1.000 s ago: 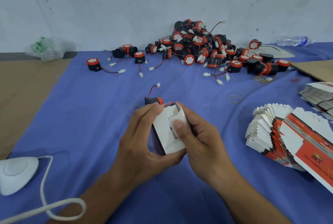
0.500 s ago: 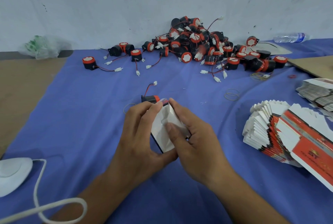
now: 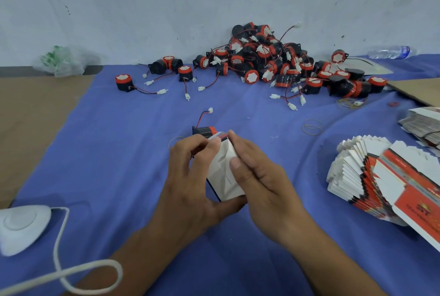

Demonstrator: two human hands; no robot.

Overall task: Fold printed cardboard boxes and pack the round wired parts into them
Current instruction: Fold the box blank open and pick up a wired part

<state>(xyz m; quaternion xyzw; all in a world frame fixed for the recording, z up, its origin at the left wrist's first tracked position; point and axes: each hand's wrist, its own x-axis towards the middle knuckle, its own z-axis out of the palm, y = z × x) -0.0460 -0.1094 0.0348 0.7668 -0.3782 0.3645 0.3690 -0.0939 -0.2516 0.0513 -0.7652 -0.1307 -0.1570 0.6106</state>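
At lower centre of the frame the left hand (image 3: 190,176) gripped the box (image 3: 222,176), thumb under its near corner and fingers curled over its top left edge. The right hand (image 3: 262,176) lay with fingers straight and together along the box's right side, thumb flat on the white face, where a second earlier that thumb pushed at a raised flap. Just behind the box one round wired part (image 3: 205,131) sat on the blue cloth (image 3: 119,153) as before, and the pile of parts (image 3: 273,62) stayed at upper centre.
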